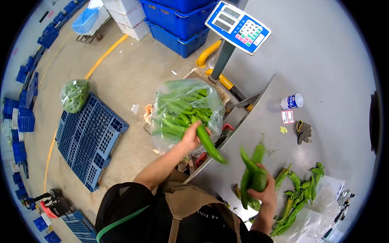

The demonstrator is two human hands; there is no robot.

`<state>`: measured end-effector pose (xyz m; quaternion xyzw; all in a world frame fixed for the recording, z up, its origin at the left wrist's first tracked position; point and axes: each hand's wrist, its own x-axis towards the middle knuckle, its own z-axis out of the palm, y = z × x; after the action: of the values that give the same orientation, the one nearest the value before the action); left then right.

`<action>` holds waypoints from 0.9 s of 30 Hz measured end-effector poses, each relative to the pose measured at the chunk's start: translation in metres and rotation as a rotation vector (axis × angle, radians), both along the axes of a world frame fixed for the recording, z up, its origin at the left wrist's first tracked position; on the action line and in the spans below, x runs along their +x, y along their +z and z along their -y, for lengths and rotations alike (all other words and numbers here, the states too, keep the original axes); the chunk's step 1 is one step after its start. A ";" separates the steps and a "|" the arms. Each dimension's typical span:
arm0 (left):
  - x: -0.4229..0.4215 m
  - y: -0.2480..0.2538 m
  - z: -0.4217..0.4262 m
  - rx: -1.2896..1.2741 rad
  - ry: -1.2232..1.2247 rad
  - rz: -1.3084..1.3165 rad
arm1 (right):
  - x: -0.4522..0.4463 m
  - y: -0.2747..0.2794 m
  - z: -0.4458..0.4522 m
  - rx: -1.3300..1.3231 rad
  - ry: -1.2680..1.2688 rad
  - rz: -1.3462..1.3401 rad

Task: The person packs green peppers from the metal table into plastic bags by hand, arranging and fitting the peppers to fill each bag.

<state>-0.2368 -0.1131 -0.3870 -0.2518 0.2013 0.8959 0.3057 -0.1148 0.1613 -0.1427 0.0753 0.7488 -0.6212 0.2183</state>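
Note:
My left hand (192,137) is closed round a long green pepper (208,141), over a clear plastic bag (162,103) full of green peppers (174,117). My right hand (263,188) grips several green peppers (253,174) above the grey table (219,178). To the right of that hand lies a pile of long green peppers (300,198), some with curled stems, beside a sheet of clear plastic (316,218).
A scale display (238,26) stands on a post behind the bag. On the table are a white and blue cup (292,101), a label (287,117) and a dark glove (303,131). Blue crates (178,24) and a blue pallet (89,137) stand on the floor.

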 end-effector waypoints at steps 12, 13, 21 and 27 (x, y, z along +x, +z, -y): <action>-0.117 -0.013 0.150 -0.830 0.621 -0.140 | -0.158 -0.166 0.174 -0.088 0.551 0.278; -0.121 -0.021 0.161 -0.622 0.693 -0.139 | -0.171 -0.183 0.189 -0.086 0.539 0.210; -0.128 0.030 0.156 0.336 0.733 -0.209 | -0.259 -0.281 0.206 0.519 0.618 -0.287; -0.133 0.031 0.148 0.457 0.589 -0.252 | -0.260 -0.321 0.153 0.722 -0.088 -0.162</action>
<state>-0.3701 -0.2612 -0.3561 -0.1122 -0.0479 0.9909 0.0567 -0.3751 0.0079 -0.4642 0.1302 0.9306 -0.3299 0.0908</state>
